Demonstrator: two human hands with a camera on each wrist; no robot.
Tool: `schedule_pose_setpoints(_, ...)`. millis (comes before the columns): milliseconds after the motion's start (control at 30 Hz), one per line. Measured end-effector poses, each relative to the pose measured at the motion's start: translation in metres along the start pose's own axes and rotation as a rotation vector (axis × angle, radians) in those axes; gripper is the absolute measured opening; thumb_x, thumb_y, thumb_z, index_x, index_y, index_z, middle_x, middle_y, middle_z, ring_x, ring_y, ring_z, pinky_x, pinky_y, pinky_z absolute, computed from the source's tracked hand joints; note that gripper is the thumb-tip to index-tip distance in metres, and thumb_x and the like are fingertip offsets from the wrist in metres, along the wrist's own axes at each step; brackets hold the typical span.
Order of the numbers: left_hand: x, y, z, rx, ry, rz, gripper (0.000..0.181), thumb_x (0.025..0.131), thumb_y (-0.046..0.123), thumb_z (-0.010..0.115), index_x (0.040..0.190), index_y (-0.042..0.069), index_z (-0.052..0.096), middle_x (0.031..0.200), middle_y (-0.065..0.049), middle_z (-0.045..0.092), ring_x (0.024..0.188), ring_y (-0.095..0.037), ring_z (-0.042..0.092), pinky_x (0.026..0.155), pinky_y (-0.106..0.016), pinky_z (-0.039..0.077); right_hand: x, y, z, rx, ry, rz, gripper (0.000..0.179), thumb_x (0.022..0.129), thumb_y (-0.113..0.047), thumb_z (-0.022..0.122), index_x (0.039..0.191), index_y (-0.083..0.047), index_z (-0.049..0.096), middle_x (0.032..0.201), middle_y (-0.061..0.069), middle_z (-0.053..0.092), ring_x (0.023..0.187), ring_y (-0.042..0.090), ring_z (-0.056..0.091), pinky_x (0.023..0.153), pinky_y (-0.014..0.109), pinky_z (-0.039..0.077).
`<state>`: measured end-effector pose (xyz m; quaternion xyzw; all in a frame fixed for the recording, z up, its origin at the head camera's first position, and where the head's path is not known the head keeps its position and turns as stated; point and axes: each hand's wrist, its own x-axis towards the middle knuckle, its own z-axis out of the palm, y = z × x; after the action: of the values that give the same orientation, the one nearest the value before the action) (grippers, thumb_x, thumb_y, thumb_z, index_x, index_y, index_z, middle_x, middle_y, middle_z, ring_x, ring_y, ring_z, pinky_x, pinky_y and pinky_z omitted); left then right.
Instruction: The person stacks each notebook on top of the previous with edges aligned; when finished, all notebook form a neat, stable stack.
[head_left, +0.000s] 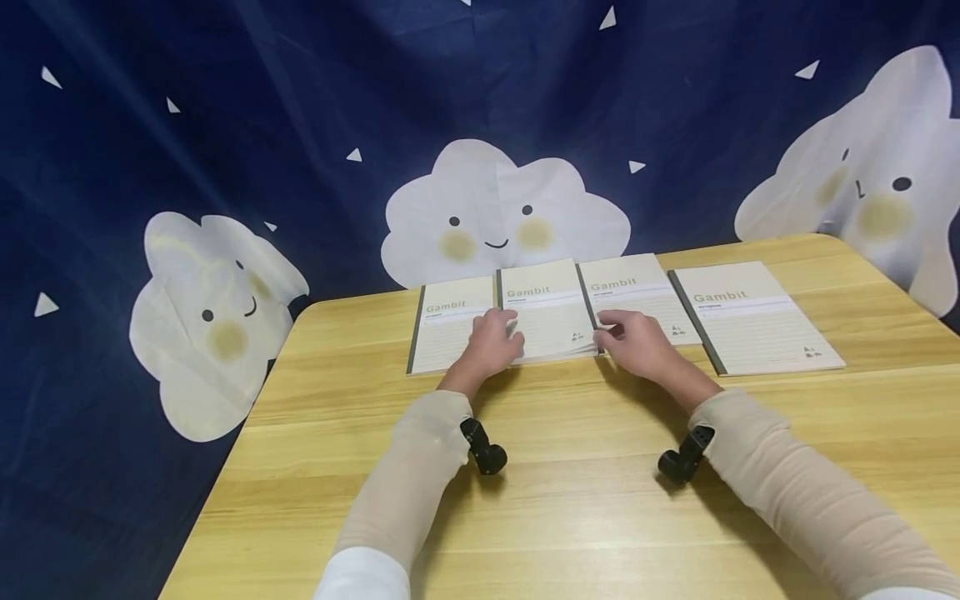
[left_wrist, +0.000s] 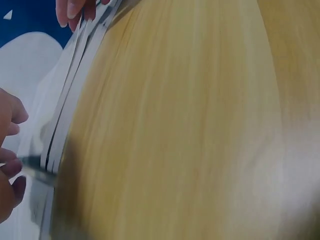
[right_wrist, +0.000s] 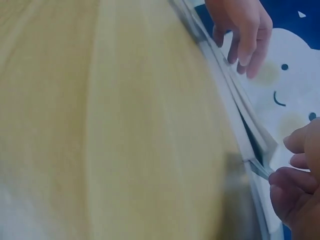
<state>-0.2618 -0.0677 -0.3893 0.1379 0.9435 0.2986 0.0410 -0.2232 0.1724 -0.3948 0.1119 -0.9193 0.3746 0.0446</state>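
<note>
Several cream notebooks with "Gambit" covers and dark spines lie in a row. My left hand (head_left: 492, 340) is over the seam between the leftmost notebook (head_left: 442, 337) and the second notebook (head_left: 551, 321), its fingers loosely bent near the dark spine. At the second notebook's lower right corner, my right hand (head_left: 637, 340) curls thumb and fingers by the edge; that corner stands slightly raised. In the right wrist view, the lifted cover (right_wrist: 257, 132) gapes right beside the right thumb (right_wrist: 285, 192). The third notebook (head_left: 641, 292) lies partly under the right hand.
Another notebook (head_left: 757, 317) lies at the row's right end. The wooden table (head_left: 577, 517) extends toward me. A dark blue cloth (head_left: 315, 92) with smiling clouds hangs behind the table. Black wrist cameras (head_left: 483, 448) hang under both sleeves.
</note>
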Motion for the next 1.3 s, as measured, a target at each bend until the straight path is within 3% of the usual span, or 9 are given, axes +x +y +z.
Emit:
schedule_pose_setpoints(100, 0.002, 0.011, 0.003, -0.02, 0.018, -0.003, 0.048, 0.089, 0.019, 0.05, 0.137, 0.009, 0.048, 0.146, -0.015, 0.035, 0.133, -0.037, 0.028, 0.1, -0.062, 0.028, -0.001, 0.003, -0.012, 0.008, 0.008, 0.013, 0.042, 0.093, -0.015, 0.054, 0.127, 0.009, 0.052, 0.122, 0.027, 0.058, 0.101, 0.039, 0.062, 0.09, 0.05, 0.048)
schedule_pose_setpoints(333, 0.007, 0.051, 0.014, -0.085, 0.022, 0.099, 0.048, 0.09, 0.018, 0.054, 0.136, 0.011, 0.048, 0.145, -0.012, 0.038, 0.134, -0.032, 0.031, 0.103, -0.061, 0.027, -0.002, 0.015, -0.046, -0.002, 0.033, 0.071, 0.046, 0.094, -0.019, 0.051, 0.129, 0.01, 0.049, 0.126, 0.029, 0.054, 0.108, 0.043, 0.057, 0.092, 0.052, 0.045)
schedule_pose_setpoints(433, 0.008, 0.069, 0.025, -0.136, -0.001, 0.16, 0.047, 0.09, 0.015, 0.055, 0.136, 0.008, 0.048, 0.142, -0.012, 0.042, 0.132, -0.028, 0.036, 0.108, -0.053, 0.028, -0.003, 0.023, -0.058, -0.012, 0.031, 0.124, 0.049, 0.095, -0.023, 0.049, 0.131, 0.01, 0.047, 0.128, 0.031, 0.051, 0.112, 0.045, 0.054, 0.094, 0.053, 0.043)
schedule_pose_setpoints(500, 0.009, 0.083, 0.035, -0.176, -0.019, 0.196, 0.047, 0.09, 0.012, 0.055, 0.135, 0.006, 0.048, 0.139, -0.013, 0.046, 0.118, -0.029, 0.049, 0.11, -0.044, 0.031, -0.005, 0.029, -0.067, -0.017, 0.02, 0.159, 0.052, 0.095, -0.026, 0.048, 0.133, 0.01, 0.044, 0.129, 0.033, 0.048, 0.115, 0.046, 0.051, 0.095, 0.055, 0.042)
schedule_pose_setpoints(667, 0.007, 0.119, 0.063, -0.28, -0.079, 0.226, 0.044, 0.09, 0.012, 0.057, 0.133, 0.007, 0.051, 0.133, -0.011, 0.053, 0.103, -0.026, 0.059, 0.098, -0.026, 0.043, -0.015, 0.046, -0.087, -0.046, 0.015, 0.22, 0.057, 0.096, -0.03, 0.045, 0.135, 0.011, 0.039, 0.129, 0.036, 0.046, 0.116, 0.049, 0.047, 0.092, 0.058, 0.041)
schedule_pose_setpoints(833, 0.003, 0.151, 0.089, -0.425, -0.152, 0.128, 0.042, 0.088, 0.016, 0.061, 0.13, 0.013, 0.056, 0.13, -0.006, 0.057, 0.109, -0.015, 0.059, 0.088, -0.02, 0.046, -0.025, 0.062, -0.102, -0.086, 0.047, 0.239, 0.056, 0.096, -0.03, 0.044, 0.134, 0.011, 0.041, 0.126, 0.038, 0.047, 0.113, 0.051, 0.048, 0.09, 0.059, 0.041)
schedule_pose_setpoints(967, 0.001, 0.167, 0.107, -0.578, -0.197, 0.008, 0.041, 0.086, 0.015, 0.063, 0.127, 0.013, 0.059, 0.117, -0.003, 0.063, 0.098, -0.011, 0.061, 0.079, -0.02, 0.049, -0.032, 0.074, -0.114, -0.123, 0.074, 0.253, 0.055, 0.096, -0.029, 0.043, 0.131, 0.014, 0.042, 0.121, 0.041, 0.047, 0.109, 0.054, 0.048, 0.089, 0.06, 0.039)
schedule_pose_setpoints(1100, 0.0, 0.179, 0.12, -0.735, -0.236, -0.095, 0.038, 0.086, 0.013, 0.062, 0.125, 0.012, 0.059, 0.099, 0.0, 0.064, 0.085, -0.013, 0.061, 0.068, -0.024, 0.051, -0.038, 0.085, -0.129, -0.134, 0.073, 0.331, 0.059, 0.097, -0.032, 0.039, 0.132, 0.016, 0.038, 0.124, 0.043, 0.043, 0.112, 0.056, 0.043, 0.091, 0.062, 0.035)
schedule_pose_setpoints(1300, -0.004, 0.19, 0.129, -0.919, -0.226, -0.236, 0.036, 0.083, 0.01, 0.062, 0.119, 0.011, 0.061, 0.106, 0.005, 0.059, 0.092, -0.015, 0.058, 0.077, -0.03, 0.053, -0.051, 0.101, -0.148, -0.119, 0.065, 0.483, 0.068, 0.097, -0.04, 0.032, 0.138, 0.015, 0.028, 0.131, 0.043, 0.034, 0.117, 0.057, 0.034, 0.096, 0.063, 0.03)
